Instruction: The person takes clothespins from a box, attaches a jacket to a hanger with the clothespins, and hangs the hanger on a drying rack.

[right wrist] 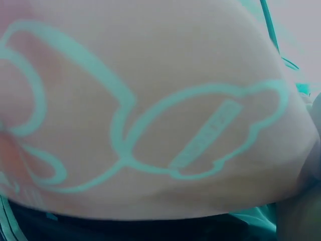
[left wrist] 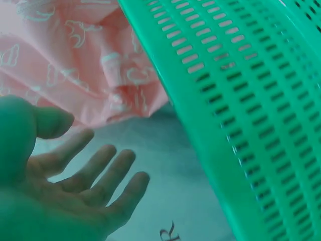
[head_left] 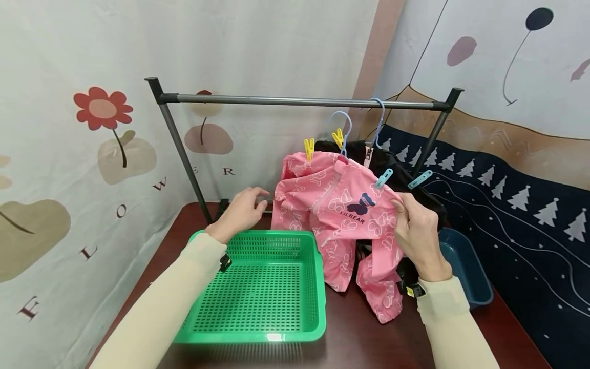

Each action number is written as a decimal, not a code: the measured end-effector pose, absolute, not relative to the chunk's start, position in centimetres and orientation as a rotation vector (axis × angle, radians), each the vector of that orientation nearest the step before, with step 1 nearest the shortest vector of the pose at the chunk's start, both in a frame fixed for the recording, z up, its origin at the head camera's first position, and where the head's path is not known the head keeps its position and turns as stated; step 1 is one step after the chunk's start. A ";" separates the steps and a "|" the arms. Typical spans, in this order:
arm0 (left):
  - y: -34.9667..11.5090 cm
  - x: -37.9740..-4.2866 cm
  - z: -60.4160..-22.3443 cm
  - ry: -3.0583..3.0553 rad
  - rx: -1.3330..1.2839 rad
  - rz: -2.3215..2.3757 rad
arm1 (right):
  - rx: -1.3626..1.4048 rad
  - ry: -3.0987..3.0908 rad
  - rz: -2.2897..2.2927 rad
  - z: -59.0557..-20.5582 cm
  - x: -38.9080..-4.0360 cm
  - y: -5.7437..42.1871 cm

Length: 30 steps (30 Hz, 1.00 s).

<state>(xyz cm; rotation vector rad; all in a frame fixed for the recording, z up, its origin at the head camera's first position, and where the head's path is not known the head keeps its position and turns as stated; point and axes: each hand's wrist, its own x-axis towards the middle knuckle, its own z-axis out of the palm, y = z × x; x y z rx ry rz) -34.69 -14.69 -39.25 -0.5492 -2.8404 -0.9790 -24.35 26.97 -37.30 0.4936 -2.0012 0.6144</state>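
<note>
A pink children's jacket (head_left: 332,200) with white outlines and dark LILBEAR print hangs from a blue hanger (head_left: 346,125) on the rack. My right hand (head_left: 417,233) pinches its sleeve near the shoulder; in the right wrist view the printed pink cloth (right wrist: 200,130) fills most of the picture and hides the grip. My left hand (head_left: 241,212) hovers past the green basket's (head_left: 258,337) back rim, left of the jacket and apart from it. In the left wrist view the left hand (left wrist: 75,175) holds nothing, its fingers spread. A yellow clothespin (head_left: 309,148) and a blue clothespin (head_left: 384,178) sit on the jacket's shoulders.
The grey rack's bar (head_left: 276,101) spans above the dark red table (head_left: 359,338). Behind the jacket hangs a black garment (head_left: 392,161) on another blue hanger (head_left: 380,123), with another yellow clothespin (head_left: 338,137) and blue clothespin (head_left: 420,179). A dark blue bin (head_left: 465,266) stands at right.
</note>
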 end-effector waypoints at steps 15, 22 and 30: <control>-20.6 -34.4 -38.4 -2.271 -0.391 -1.056 | 0.497 -2.000 0.654 -37.6 -24.3 27.0; -22.7 -35.0 -36.9 -1.924 -0.236 -1.045 | 0.486 -2.002 0.656 -37.8 -24.3 27.2; -24.9 -35.3 -36.2 -1.897 -0.026 -1.097 | 0.493 -1.997 0.669 -37.9 -24.3 27.2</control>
